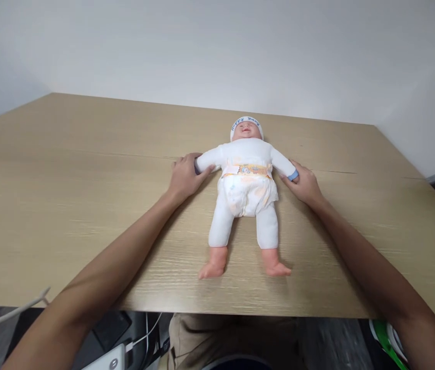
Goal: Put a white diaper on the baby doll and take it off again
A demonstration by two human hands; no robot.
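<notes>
A baby doll [246, 192] in a white suit, white cap and a printed diaper lies on its back on the wooden table [67, 169], head away from me and bare feet toward me. My left hand [185, 176] is closed around the doll's left-side arm at the cuff. My right hand [305, 184] grips the other arm at its blue cuff. Both doll arms are spread outward.
The table reaches to a pale wall [217, 46] at the back. Below the near edge lie a white cable [5, 316], a white device [109, 359] and a green-and-white object [389, 336] at the lower right.
</notes>
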